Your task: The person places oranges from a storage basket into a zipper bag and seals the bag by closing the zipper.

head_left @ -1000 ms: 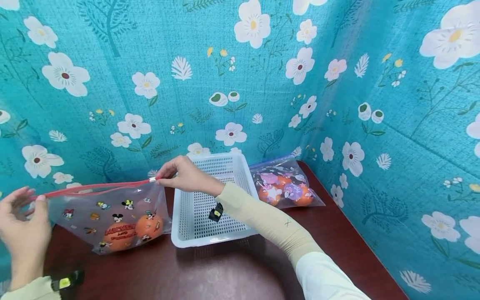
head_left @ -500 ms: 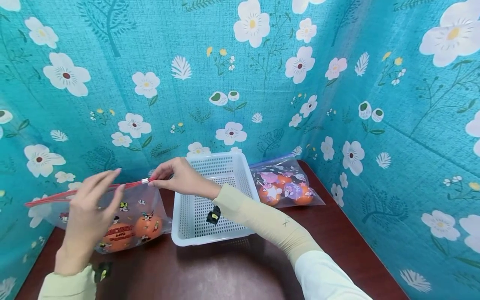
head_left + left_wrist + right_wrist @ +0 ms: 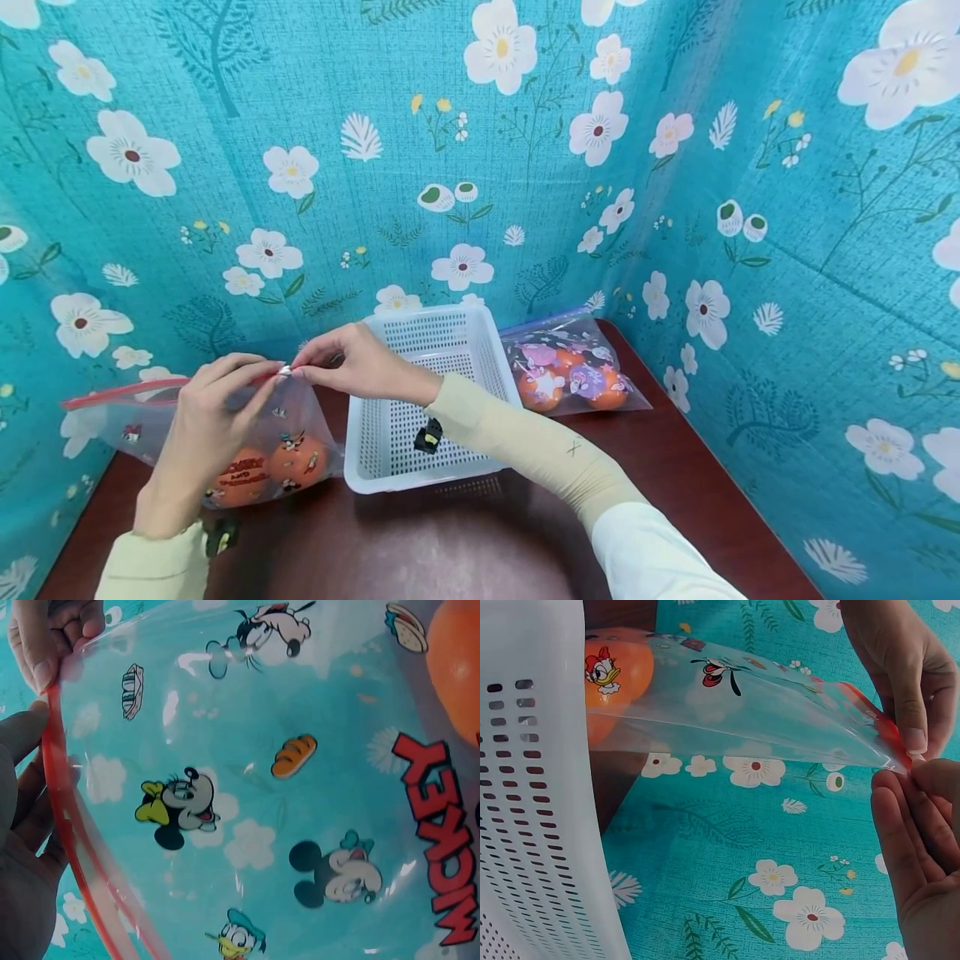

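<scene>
A clear zip bag (image 3: 273, 417) with a red zip edge and printed cartoon figures stands at the left of the table, orange fruit (image 3: 298, 458) inside it. My right hand (image 3: 360, 362) pinches the right end of the zip edge. Close beside it, my left hand (image 3: 213, 417) pinches the white zip slider (image 3: 283, 371) between thumb and forefinger. In the left wrist view the red zip edge (image 3: 56, 772) bows apart below the left fingers. From the right wrist, both hands' fingertips meet at the bag's corner.
A white perforated basket (image 3: 356, 450) stands mid-table, under my right forearm. Right of it lies another zip bag (image 3: 570, 375) with a purple edge, holding several orange fruits. Flowered teal cloth (image 3: 465, 217) hangs behind and at the right of the dark red table (image 3: 465, 542).
My left hand has let go of the zip's left end and moved right to the slider beside my right hand. The right hand has moved slightly left, still pinching the corner.
</scene>
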The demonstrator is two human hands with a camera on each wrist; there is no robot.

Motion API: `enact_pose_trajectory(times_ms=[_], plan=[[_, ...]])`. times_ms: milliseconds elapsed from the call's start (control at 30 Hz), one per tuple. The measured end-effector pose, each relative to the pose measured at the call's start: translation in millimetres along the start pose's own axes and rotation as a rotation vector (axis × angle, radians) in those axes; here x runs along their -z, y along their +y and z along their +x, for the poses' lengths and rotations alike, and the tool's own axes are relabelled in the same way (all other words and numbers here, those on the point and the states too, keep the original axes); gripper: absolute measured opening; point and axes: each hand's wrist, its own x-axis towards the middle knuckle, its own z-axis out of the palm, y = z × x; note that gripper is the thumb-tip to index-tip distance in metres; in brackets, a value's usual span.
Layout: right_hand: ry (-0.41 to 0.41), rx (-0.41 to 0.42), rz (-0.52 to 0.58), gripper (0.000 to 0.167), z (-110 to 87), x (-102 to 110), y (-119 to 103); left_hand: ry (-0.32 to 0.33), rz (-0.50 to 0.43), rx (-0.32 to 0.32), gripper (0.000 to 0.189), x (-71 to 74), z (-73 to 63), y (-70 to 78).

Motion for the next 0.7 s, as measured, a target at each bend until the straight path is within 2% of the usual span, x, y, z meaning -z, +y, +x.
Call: enact_pose_trajectory(times_ms=[100,200,233,267,367,400,500,700], plan=[[-0.010,0.003,0.019,0.013,-1.1,-0.1,-2.2,0.005,-0.018,0.010,0.024,-1.5,0.0,1.7],[-0.009,0.003,0.050,0.012,-2.3,-0.1,-3.1,0.008,-0.034,0.000,0.051,-3.3,-0.5,1.4],[-0.010,0.002,0.062,0.011,-2.6,-0.1,-3.2,0.014,-0.040,-0.007,0.054,-4.2,-0.7,1.2],[-0.010,0.004,0.068,0.011,-2.8,0.0,-3.4,0.017,-0.050,-0.011,0.051,-4.8,-1.0,1.1],[-0.013,0.009,0.076,0.009,-3.3,0.5,-4.3,0.010,-0.083,-0.012,0.021,-6.0,-1.6,1.2],[-0.015,0.011,0.073,0.008,-3.3,0.6,-4.7,0.010,-0.090,-0.014,0.017,-6.2,-1.6,1.5],[-0.022,0.010,0.061,0.008,-3.2,1.2,-6.7,-0.004,-0.098,-0.014,0.041,-5.4,-1.5,2.7],[-0.016,0.013,0.056,0.007,-2.9,1.2,-7.6,-0.024,-0.092,-0.021,0.044,-2.2,-1.2,3.1]])
